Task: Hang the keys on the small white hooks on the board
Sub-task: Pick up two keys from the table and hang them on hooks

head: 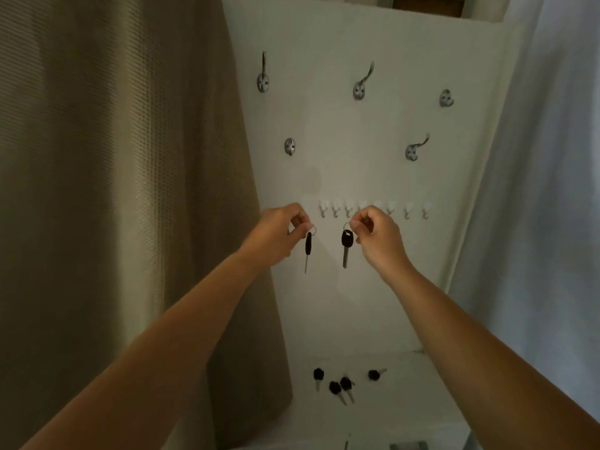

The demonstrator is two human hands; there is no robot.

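Both hands at the board, one key pinched in each grip.
Left hand (277, 230) pinches the ring of the left key (307, 250); right hand (376, 235) pinches the ring of the right key (346, 246). Both keys hang vertical, blades down, just below the white hooks (335, 211) on the board (357, 164). Some hooks hidden behind the right hand; hook row faint. Four spare keys (341, 386) lie on the bench (406, 401) below.

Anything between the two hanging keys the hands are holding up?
No. In the head view, only bare white board shows between the left key and the right key; the small white hooks sit above that gap.
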